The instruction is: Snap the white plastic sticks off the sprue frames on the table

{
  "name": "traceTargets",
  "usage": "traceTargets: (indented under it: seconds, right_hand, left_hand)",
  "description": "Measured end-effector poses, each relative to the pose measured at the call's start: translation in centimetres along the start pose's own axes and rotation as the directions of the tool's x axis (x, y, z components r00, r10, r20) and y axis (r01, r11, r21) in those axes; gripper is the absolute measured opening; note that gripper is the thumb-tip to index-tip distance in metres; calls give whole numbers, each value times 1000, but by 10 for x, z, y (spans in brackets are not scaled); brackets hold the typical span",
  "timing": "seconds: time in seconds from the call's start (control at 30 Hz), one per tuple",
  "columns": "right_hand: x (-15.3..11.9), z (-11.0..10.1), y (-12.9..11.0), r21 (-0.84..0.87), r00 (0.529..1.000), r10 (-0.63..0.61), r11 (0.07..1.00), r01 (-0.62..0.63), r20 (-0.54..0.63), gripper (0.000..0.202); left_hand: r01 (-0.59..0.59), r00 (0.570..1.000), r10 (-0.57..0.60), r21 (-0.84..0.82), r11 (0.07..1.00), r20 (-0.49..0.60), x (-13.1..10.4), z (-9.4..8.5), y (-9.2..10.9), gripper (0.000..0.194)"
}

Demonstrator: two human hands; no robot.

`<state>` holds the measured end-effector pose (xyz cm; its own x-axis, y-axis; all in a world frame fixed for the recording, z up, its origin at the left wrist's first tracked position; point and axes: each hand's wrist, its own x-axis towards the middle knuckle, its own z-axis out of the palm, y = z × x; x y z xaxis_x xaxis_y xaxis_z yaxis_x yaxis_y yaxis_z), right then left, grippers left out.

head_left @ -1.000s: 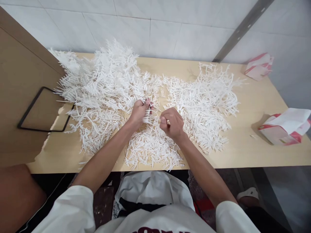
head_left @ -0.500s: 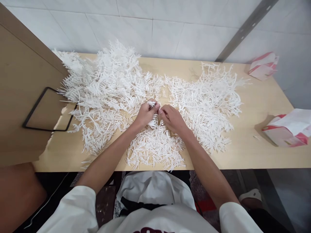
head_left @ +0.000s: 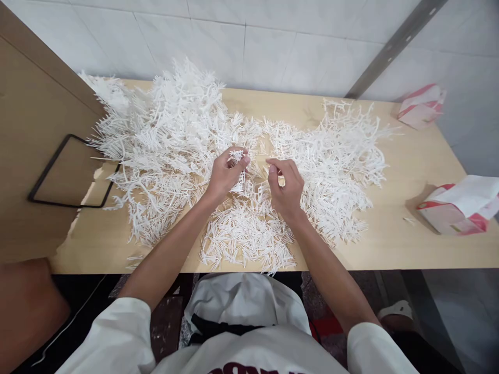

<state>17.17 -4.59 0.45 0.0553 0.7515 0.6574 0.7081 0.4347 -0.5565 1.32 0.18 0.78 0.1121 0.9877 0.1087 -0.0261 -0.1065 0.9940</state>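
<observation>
My left hand [head_left: 225, 175] is closed around a small white branched plastic piece [head_left: 236, 156], whose short prongs stick out between thumb and fingers. A little to the right, my right hand [head_left: 287, 188] is loosely curled, thumb and forefinger slightly apart, with nothing visible between them. Below both hands spreads a low heap of short white plastic sticks [head_left: 249, 234]. A tall pile of white branched pieces [head_left: 183, 114] lies beyond my left hand, and another pile [head_left: 343, 150] lies to the right.
The wooden table [head_left: 393, 234] meets a tiled wall [head_left: 273, 52] at the back. A cardboard box [head_left: 39, 130] with a black rectangular frame [head_left: 50, 166] stands on the left. Two red-and-white packets [head_left: 456, 208] sit on the right. Part of another person [head_left: 27, 311] shows at lower left.
My hands have moved apart: the left one went left and slightly up with the white piece, while the right one drew away to the right and its fingers loosened.
</observation>
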Motion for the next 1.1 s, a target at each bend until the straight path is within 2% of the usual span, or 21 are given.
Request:
traceTargets:
  seconds: [0.07, 0.13, 0.23, 0.33, 0.43, 0.57, 0.67, 0.73, 0.9, 1.0, 1.1]
  right_hand:
    - [3, -2, 1, -13, 996, 77, 997, -77, -49, 25]
    - [5, -2, 1, 5, 995, 104, 995, -104, 1, 26]
    - [4, 1, 1, 70, 983, 54, 995, -67, 173, 30]
    - [3, 2, 3, 100, 984, 29, 994, -47, 177, 25]
    - [4, 0, 5, 148, 982, 115, 980, -137, 148, 21]
    - [5, -1, 2, 275, 952, 249, 916, -292, 180, 24]
    - [4, 1, -2, 371, 931, 322, 854, -365, 174, 27]
    - [3, 4, -2, 413, 927, 337, 830, -376, 165, 29]
    - [7, 2, 17, 476, 940, 322, 813, -335, 111, 41]
    - [12, -3, 24, 432, 937, 328, 832, -348, 122, 35]
    - [13, -6, 19, 322, 942, 281, 888, -327, 180, 34]
  left_hand:
    - [-66, 996, 71, 87, 994, -53, -4, 2, 2, 25]
    - [-118, 989, 131, 168, 979, -68, -7, 4, 4, 21]
    - [-181, 983, 173, 278, 943, 55, -10, 6, 6, 14]
    - [-235, 966, 181, 328, 915, 187, -12, 8, 7, 14]
    - [-174, 968, 113, 271, 947, 224, -11, 9, 7, 20]
    - [-3, 976, -11, 67, 998, 215, -10, 9, 5, 29]
    - [112, 954, -70, -128, 985, 291, -12, 10, 6, 30]
    - [146, 946, -77, -201, 969, 315, -14, 9, 7, 30]
    - [197, 950, -140, -188, 962, 280, -17, 8, 10, 26]
    - [122, 971, -94, -117, 986, 221, -17, 10, 11, 23]
    - [20, 985, -22, 12, 1000, 172, -18, 12, 11, 23]
